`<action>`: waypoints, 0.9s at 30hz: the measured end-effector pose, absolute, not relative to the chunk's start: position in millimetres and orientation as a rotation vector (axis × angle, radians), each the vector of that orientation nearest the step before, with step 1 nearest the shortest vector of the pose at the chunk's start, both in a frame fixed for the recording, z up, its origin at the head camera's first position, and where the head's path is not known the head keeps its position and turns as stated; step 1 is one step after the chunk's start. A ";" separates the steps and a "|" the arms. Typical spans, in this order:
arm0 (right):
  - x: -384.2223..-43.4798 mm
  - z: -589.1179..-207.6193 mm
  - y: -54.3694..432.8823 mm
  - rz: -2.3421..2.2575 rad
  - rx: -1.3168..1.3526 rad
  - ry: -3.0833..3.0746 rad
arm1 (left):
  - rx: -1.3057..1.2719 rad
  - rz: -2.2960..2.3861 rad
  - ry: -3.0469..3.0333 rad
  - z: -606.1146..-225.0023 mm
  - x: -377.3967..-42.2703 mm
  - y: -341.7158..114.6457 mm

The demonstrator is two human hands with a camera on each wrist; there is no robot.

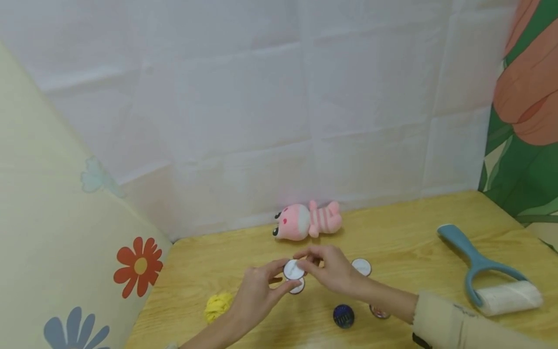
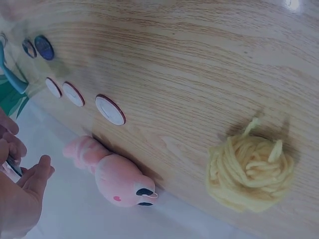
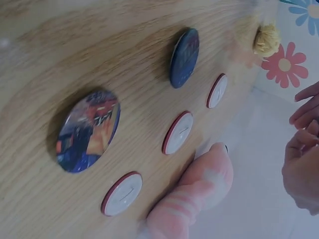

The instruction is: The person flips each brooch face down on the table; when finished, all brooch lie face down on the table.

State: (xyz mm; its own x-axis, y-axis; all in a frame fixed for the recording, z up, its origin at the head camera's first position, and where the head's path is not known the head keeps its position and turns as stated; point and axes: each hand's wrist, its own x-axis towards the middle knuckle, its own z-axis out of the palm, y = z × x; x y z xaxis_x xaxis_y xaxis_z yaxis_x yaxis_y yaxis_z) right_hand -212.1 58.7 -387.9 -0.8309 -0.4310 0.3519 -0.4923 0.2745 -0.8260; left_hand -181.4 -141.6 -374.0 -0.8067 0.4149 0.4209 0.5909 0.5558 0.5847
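Above the table, my left hand [image 1: 255, 293] pinches a round badge [image 1: 293, 270] between thumb and fingers, its white back facing up. From the other side, my right hand [image 1: 333, 271] grips the same badge, thumb on the white face. In the left wrist view the held badge [image 2: 13, 165] shows only as a dark edge among fingers. Below the hands lie white-backed badges, such as the near one [image 2: 110, 109], the middle one [image 3: 178, 133] and the far-right one [image 1: 361, 267]. Picture side up rest a dark blue badge [image 1: 344, 316] and a multicoloured badge [image 3: 88, 132].
A pink striped plush toy [image 1: 309, 221] lies on its side at the table's back, by the white cloth wall [image 1: 244, 121]. Yellow yarn [image 1: 218, 307] sits left of my left hand. At the right lies a lint roller [image 1: 507, 296] with a blue handle.
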 end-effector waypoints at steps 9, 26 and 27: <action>-219.0 -393.2 67.7 1.291 1.323 -2.240 | -0.882 -1.084 -2.639 -370.3 -179.1 -144.3; -211.2 -413.9 70.3 0.861 1.508 -2.392 | -0.916 -0.772 -2.926 -382.1 -171.1 -147.7; -210.0 -416.5 69.8 0.816 1.522 -2.391 | -0.925 -0.760 -2.931 -385.5 -169.9 -147.6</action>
State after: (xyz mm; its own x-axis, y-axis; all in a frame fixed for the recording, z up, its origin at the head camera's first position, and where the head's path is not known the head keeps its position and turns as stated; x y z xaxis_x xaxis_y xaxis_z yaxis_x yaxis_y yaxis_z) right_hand -210.0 69.8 -416.5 -0.4539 -0.7763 0.4373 -0.8817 0.3204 -0.3463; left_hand -169.9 -147.6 -385.5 -0.8291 0.5465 0.1179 0.5350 0.7142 0.4513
